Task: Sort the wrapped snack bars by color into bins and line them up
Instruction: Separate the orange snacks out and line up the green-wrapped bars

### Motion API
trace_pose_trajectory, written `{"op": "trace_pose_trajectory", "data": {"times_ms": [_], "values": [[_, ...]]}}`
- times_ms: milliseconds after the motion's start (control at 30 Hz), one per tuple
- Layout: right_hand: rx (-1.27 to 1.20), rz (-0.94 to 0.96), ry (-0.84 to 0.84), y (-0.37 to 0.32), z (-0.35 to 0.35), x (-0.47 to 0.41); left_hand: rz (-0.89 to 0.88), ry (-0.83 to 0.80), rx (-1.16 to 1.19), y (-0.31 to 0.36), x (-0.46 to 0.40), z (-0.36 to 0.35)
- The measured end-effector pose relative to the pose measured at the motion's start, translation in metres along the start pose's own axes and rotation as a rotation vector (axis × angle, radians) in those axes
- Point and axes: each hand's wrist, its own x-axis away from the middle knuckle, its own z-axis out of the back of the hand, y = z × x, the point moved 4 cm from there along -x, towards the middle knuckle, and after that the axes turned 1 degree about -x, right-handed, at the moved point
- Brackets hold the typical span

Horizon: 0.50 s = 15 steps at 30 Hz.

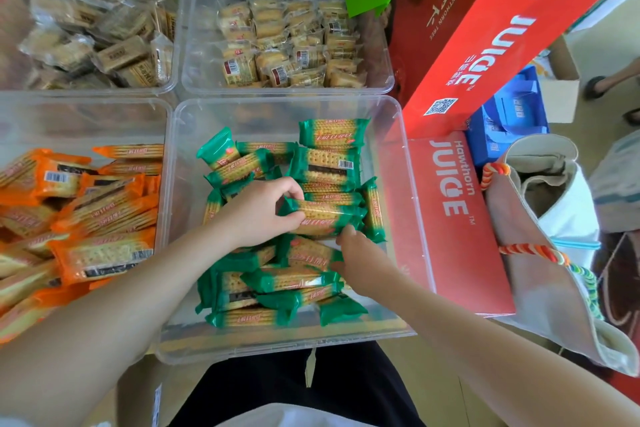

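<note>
Head view: the left hand (258, 210) pinches the near end of a green-wrapped bar (323, 217) between thumb and curled fingers, above the clear bin (412, 204) of green bars. Just right of and below it, the right hand (360, 260) touches the same bar's underside; its fingers are hidden, so its grip cannot be told. Left of the left hand lies a bin of orange bars (100, 211).

At 10 o'clock the far bin (86, 17) is blurred, so we cannot read its wrappers. The orange bars (69, 211) are cut by the left edge. The right hand (360, 260) hides its own fingertips among green bars (287, 281).
</note>
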Motion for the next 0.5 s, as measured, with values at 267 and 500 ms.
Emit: {"op": "trace_pose_trajectory", "data": {"times_ms": [267, 500], "values": [[0.033, -0.032, -0.032, -0.004, 0.016, 0.003, 0.103, 0.325, 0.265, -0.009, -0.005, 0.024], [-0.069, 0.201, 0.530, -0.016, 0.087, -0.012, 0.047, 0.297, 0.091, -0.017, -0.010, 0.032]]}}
